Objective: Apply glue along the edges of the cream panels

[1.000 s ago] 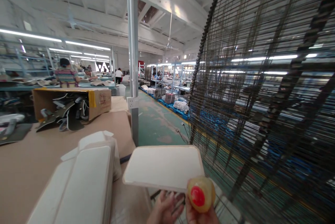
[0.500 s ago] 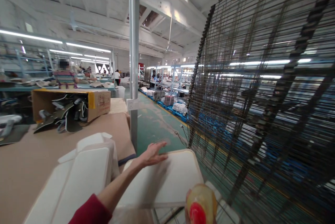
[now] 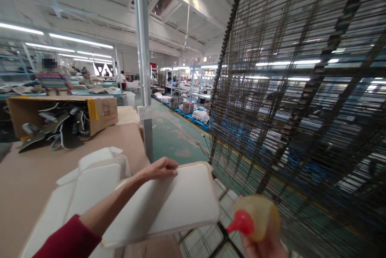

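Note:
My left hand reaches forward, its fingers curled over the far edge of a white padded panel with a tan rim, which lies tilted between the table and the wire rack. My right hand, low at the frame's bottom edge, grips a yellowish squeeze bottle with a red nozzle pointing left towards the panel. A stack of similar white panels lies on the brown table just left of my left arm.
A tall wire drying rack fills the right side, with a wire shelf below the panel. A grey steel post stands at the brown table's corner. An open cardboard box of cut pieces lies at left. People work at benches beyond.
My left hand went from under the panel's near edge to its far edge and gripped it. The panel has shifted left and tilted. The bottle swung right, its nozzle now pointing left.

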Demonstrator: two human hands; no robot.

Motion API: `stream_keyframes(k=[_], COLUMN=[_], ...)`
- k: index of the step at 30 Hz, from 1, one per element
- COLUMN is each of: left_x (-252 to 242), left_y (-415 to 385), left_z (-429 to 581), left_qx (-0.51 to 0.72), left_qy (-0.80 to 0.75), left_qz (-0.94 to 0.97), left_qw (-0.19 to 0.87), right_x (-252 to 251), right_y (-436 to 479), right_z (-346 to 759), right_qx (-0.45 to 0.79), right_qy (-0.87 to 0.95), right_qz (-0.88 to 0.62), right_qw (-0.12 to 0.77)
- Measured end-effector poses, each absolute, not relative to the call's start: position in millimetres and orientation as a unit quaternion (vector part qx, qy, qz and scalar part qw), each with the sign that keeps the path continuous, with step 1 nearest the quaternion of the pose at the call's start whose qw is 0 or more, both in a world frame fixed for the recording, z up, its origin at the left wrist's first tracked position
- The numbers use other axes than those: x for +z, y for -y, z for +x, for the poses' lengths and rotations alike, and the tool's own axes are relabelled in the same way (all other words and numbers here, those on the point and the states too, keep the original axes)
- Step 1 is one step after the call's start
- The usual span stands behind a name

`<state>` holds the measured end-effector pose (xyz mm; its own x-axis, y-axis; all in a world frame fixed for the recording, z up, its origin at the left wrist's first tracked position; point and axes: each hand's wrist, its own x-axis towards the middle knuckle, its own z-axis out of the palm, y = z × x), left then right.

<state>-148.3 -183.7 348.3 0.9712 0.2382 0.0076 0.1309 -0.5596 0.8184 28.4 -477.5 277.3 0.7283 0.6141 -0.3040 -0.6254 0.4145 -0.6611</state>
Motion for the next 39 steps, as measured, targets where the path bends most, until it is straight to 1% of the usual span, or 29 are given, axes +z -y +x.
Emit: stream_keyframes(k=[2, 5, 8, 17, 28, 39], left_x=[356, 367, 376, 390, 394, 387], left_y=[187, 193, 201, 217, 224, 214], left_z=[-155, -161, -164, -166, -171, -174], left_qx=[0.047, 0.023, -0.001, -0.051, -0.050, -0.081], left_qy=[-0.103, -0.106, -0.101, -0.086, -0.086, -0.056], left_qz=[0.878, 0.874, 0.869, 0.838, 0.795, 0.795], left_qw=[0.465, 0.473, 0.485, 0.536, 0.598, 0.598], right_x=[296, 322, 334, 334, 339, 343], right_y=[478, 477, 478, 486, 487, 486], right_z=[44, 59, 66, 70, 72, 68], right_qx=[0.300, 0.184, 0.141, 0.166, 0.169, 0.167], right_qy=[-0.007, 0.069, 0.131, 0.196, 0.217, 0.230], right_qz=[-0.392, -0.427, -0.451, -0.456, -0.477, -0.471], right_qw=[0.870, 0.883, 0.872, 0.852, 0.835, 0.835])
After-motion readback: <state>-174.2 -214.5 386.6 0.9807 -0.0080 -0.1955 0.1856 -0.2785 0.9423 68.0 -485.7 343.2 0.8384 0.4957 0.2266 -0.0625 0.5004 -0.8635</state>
